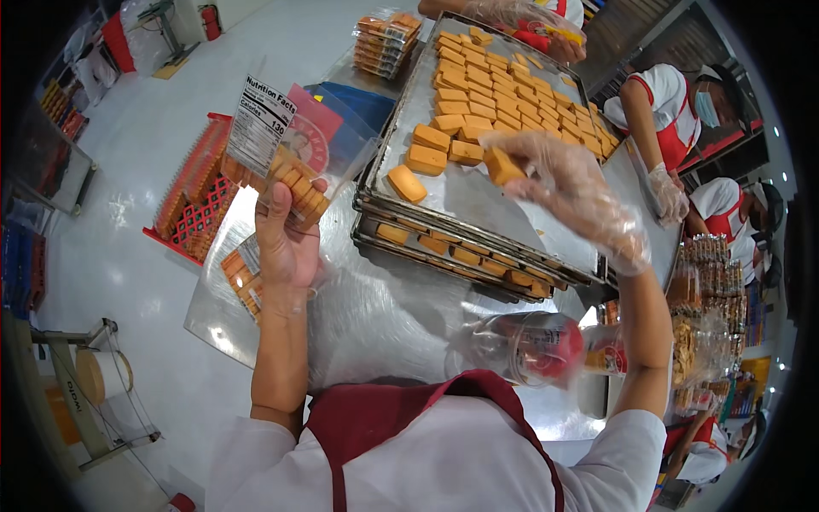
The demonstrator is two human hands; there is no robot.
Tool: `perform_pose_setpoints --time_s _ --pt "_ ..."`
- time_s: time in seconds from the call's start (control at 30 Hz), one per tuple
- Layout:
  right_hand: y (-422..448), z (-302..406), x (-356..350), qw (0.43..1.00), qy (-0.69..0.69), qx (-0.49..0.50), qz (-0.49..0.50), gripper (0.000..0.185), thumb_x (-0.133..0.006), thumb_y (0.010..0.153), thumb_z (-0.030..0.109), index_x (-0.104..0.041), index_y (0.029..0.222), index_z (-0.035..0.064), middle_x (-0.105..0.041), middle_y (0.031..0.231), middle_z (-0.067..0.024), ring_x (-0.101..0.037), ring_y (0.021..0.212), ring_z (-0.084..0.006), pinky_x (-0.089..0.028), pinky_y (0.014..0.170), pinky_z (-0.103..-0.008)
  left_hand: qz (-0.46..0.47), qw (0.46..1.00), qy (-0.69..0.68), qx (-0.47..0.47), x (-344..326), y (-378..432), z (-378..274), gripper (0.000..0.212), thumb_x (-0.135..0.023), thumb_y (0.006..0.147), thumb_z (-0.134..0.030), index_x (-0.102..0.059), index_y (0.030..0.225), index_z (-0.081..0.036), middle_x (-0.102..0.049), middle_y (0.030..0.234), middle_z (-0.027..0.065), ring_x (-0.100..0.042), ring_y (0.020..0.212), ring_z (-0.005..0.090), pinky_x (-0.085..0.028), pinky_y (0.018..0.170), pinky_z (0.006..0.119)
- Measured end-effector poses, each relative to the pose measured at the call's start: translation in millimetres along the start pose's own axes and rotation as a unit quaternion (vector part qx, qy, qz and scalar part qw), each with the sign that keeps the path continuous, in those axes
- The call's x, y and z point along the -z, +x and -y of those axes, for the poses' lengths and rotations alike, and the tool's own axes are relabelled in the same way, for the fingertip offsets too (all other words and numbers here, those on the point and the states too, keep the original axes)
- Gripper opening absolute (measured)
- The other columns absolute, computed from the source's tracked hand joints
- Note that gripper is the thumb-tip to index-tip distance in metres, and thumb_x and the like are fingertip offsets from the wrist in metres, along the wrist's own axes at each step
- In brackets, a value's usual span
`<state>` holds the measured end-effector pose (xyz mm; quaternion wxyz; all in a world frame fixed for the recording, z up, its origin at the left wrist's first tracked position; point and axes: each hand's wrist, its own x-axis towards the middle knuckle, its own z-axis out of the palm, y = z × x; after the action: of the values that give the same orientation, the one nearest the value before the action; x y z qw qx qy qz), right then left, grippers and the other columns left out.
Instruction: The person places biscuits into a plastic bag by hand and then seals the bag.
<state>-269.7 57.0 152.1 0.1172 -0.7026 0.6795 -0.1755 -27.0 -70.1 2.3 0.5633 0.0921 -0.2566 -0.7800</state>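
My bare left hand holds up a clear printed plastic pouch with several small baked cakes standing in a row inside it. In a clear plastic glove, my right hand pinches one golden rectangular cake above the near part of a metal baking tray. Rows of similar cakes cover the tray's far part, and a few lie loose at its near left. The gloved hand is blurred.
More trays with cakes are stacked beneath. On the steel table lie a filled pack and empty printed pouches. A red crate of packs stands left, stacked packs beyond. Co-workers stand across and to the right.
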Motion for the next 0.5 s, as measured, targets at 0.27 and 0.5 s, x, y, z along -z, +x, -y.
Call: perform_pose_setpoints --time_s 0.27,0.5 --pt "30.7 -1.4 10.2 0.987 0.058 -0.059 0.141 0.040 -0.060 0.079 0.024 -0.056 0.112 0.0035 -0.061 0.098 -0.0129 -0.056 0.092 -0.0229 -0.041 0.083 -0.0318 -0.005 1.000 -0.002 -0.004 0.1 3.0 0.9 0.036 -0.070 0.075 -0.023 -0.058 0.103 -0.004 -0.062 0.095 0.0039 -0.061 0.083 0.0181 -0.049 0.081 0.030" --pt "38.2 -1.7 16.7 0.978 0.080 -0.060 0.180 0.051 -0.064 0.077 0.041 -0.058 0.112 0.0054 -0.060 0.103 -0.0094 -0.055 0.091 -0.0184 -0.043 0.081 -0.0291 0.009 1.000 0.016 0.015 -1.7 0.9 0.2 0.040 -0.070 0.075 -0.024 -0.056 0.106 -0.004 -0.061 0.096 0.0046 -0.061 0.084 0.0175 -0.048 0.081 0.030"
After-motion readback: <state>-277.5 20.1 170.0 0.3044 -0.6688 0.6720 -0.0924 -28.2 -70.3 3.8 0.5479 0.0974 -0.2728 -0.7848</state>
